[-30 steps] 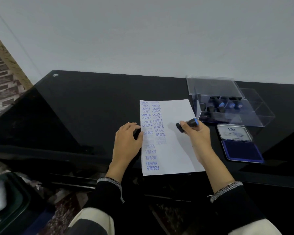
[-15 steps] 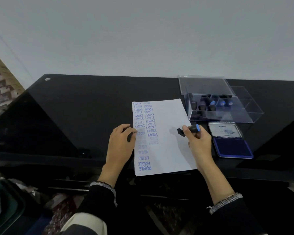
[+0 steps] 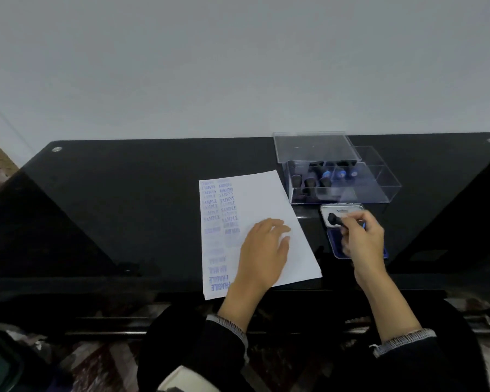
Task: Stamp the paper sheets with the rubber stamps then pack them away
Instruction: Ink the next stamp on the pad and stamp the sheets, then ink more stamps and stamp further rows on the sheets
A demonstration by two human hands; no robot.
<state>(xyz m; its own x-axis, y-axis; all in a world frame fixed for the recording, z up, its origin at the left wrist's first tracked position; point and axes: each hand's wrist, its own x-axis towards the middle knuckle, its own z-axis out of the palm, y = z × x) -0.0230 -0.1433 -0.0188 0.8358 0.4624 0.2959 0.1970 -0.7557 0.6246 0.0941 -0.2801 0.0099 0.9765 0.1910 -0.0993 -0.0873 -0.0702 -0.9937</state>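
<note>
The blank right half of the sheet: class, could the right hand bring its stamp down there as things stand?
Probably only in part. The left hand lies flat across the middle of the sheet, while the right hand grips the stamp over the ink pad. The bare strip above the fingers looks free.

Glossy black table (image 3: 125, 193), matt white paper sheet (image 3: 266, 193), clear plastic box (image 3: 379, 190).

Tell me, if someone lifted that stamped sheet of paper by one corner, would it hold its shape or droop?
It would probably droop: the paper sheet looks thin and lies flat on the table. It likely slides easily, since the tabletop is glossy and the left hand rests flat on the sheet, perhaps to steady it. It seems very light and easy to crease.
</note>
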